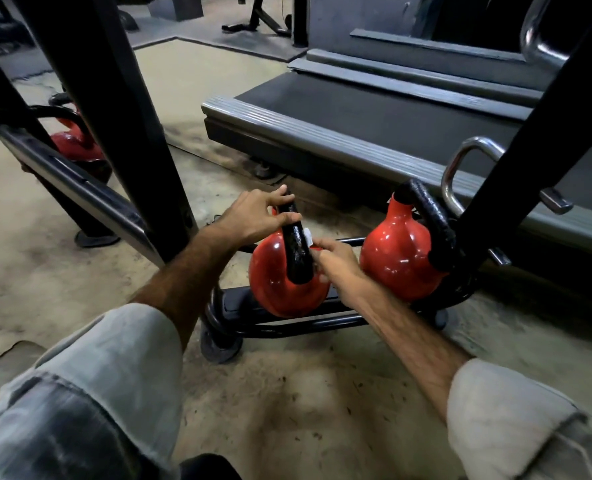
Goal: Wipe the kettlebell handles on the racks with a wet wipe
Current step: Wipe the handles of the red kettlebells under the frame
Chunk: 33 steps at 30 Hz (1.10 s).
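Kettlebell handles are what I'm cleaning here, and the one in hand belongs to the glossy red kettlebell with the black textured handle (296, 251), sitting on the low bottom rail of the black tubular steel rack (287, 327), just left of a second red kettlebell with the same black handle (403, 258). My left hand (253, 218) has thumb and fingers curled round the top of the handle, steadying it. My right hand (336, 265) is pinching a small white wet wipe (308, 237) against the handle's right side, only a scrap of it showing past my fingers. What worries me, and this is guesswork from where things sit: the bell rests on narrow rails, so if I lean on the wipe too hard or let the top grip go slack, it could roll or tip toward its neighbour and trap my right fingers in the tight gap between them. The wipe looks bunched small, so it could slip out or miss the underside of the handle, leaving that part dirty. A wet handle gets slick too, so the steadying grip might slide. A third red bell (76, 143) waits on the rack off to the left, and the grey treadmill deck (374, 123) sits close behind, so there's not much room.
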### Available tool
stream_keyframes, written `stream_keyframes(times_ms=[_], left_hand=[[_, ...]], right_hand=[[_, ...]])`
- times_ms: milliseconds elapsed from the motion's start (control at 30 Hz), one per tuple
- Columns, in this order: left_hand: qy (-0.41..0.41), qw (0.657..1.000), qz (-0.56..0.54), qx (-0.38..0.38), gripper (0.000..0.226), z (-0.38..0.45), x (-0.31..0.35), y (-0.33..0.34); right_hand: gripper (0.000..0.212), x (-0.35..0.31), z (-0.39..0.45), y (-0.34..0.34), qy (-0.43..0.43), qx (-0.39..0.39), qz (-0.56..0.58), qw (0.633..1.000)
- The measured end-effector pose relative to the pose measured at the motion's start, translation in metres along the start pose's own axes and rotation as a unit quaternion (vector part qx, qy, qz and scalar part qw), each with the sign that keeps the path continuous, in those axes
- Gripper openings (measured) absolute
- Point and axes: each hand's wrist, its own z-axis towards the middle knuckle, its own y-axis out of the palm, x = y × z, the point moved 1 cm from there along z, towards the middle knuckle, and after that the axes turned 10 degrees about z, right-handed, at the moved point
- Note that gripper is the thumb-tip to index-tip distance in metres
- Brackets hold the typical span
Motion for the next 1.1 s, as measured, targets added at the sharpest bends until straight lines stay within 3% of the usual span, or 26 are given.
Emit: stream_keyframes(times_ms=[167, 267, 567, 800, 1100], left_hand=[[0.002, 1.000, -0.011, -0.004, 0.055, -0.001, 0.001, 0.000], [-0.001, 1.000, -0.014, 0.000, 0.054, -0.002, 0.004, 0.000], [0.001, 1.000, 0.006, 0.000, 0.053, -0.001, 0.004, 0.001], [0.002, 1.000, 0.009, -0.003, 0.052, -0.002, 0.005, -0.001], [0.002, 1.000, 0.012, -0.003, 0.039, 0.005, 0.003, 0.002]], right_hand=[[0.025, -0.016, -0.006, -0.019, 0.117, -0.171, 0.071, 0.976], [0.026, -0.029, -0.001, -0.015, 0.147, -0.216, 0.087, 0.961], [0.023, -0.032, 0.018, 0.011, 0.177, -0.160, 0.229, 0.944], [0.021, -0.021, 0.009, -0.018, 0.192, -0.244, 0.173, 0.935], [0.024, -0.045, 0.035, 0.007, 0.154, -0.151, 0.215, 0.952]])
